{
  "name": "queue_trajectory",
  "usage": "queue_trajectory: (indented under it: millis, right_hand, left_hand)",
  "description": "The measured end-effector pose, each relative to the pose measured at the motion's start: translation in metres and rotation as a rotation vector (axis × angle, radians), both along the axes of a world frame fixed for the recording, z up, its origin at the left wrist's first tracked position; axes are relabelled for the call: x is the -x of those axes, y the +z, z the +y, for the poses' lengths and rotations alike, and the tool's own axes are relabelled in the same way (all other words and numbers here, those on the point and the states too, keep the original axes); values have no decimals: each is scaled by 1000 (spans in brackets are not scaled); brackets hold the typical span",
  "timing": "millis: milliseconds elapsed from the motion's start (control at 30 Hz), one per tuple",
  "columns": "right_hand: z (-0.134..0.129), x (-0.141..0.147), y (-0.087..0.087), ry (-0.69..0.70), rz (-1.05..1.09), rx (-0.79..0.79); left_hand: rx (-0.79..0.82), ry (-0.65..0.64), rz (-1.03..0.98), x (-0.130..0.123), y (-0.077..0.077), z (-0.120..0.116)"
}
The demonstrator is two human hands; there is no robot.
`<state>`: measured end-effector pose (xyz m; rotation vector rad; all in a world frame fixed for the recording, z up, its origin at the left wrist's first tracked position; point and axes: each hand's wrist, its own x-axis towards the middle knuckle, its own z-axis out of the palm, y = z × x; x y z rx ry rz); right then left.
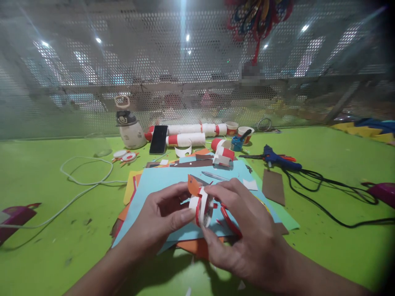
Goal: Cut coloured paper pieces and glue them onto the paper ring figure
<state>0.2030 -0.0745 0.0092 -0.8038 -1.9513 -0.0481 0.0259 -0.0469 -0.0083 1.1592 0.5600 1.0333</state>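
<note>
Between my two hands is a small paper-cup figure (202,207), round, white and red, with an orange paper piece bearing a dark dot on top. My left hand (160,211) grips its left side, thumb on the front. The fingers and thumb of my right hand (247,222) pinch its right side. It is held above a stack of coloured paper with a light blue sheet (145,193) uppermost. Under my right hand, red-handled scissors (228,220) are partly hidden. A pen (214,176) lies just beyond the figure.
Right: a blue glue gun (282,159) with a black cord. Behind: cut paper cups (224,154), white-and-red cup tubes (187,139), a phone (158,139), a blue paint jar (237,143), a bottle (131,131). Left: two round cup pieces (125,156) and a white cable (78,183).
</note>
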Motion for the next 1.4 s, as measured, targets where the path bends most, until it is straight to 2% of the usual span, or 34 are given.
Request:
queue_trajectory:
  millis: [100,400,567,667,767,933,1033,1267,1400]
  right_hand:
    - [-1,0,0,-6,-5,-14]
    - [-1,-2,1,13,-14,-4]
    - [2,-11,-1,109,-29,49]
    - [2,-17,-1,142,89,42]
    - [1,-20,0,107,205,-18]
    - [-1,-21,3,17,52,-49]
    - [-1,-23,3,2,-52,-124]
    - [2,-29,3,121,-239,-169]
    - [2,-29,9,108,-298,-215]
  left_hand:
    - [-34,-43,21,2,0,0]
    - [-36,-52,33,3,0,-2]
    - [-70,-15,20,1,6,-4]
    - [-84,-50,23,2,9,-3]
    - [-94,-40,28,3,11,-2]
    - [-187,-93,53,4,13,-1]
    - [-165,-88,68,3,12,-1]
    - [-126,-158,124,5,8,-1]
    - [-121,-161,158,4,9,0]
